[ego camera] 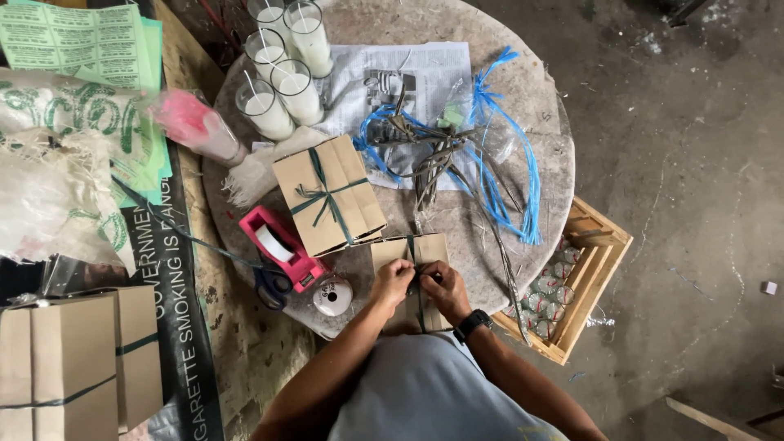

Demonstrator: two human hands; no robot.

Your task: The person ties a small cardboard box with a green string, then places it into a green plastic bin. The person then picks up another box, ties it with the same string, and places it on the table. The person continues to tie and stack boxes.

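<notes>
Brown paper wraps the small box (418, 265) that sits at the near edge of the round table (555, 155). Both hands meet on top of it. The left hand (394, 280) and right hand (441, 286) are pinched shut on the dark green ribbon (420, 304), probably pulling a knot tight, though the fingers hide it. Just beyond lies a finished tied box (328, 194). A pink tape dispenser (279, 247) and scissors (272, 286) wait close by the left hand. Glass candles (282, 82) stand farther back.
</notes>
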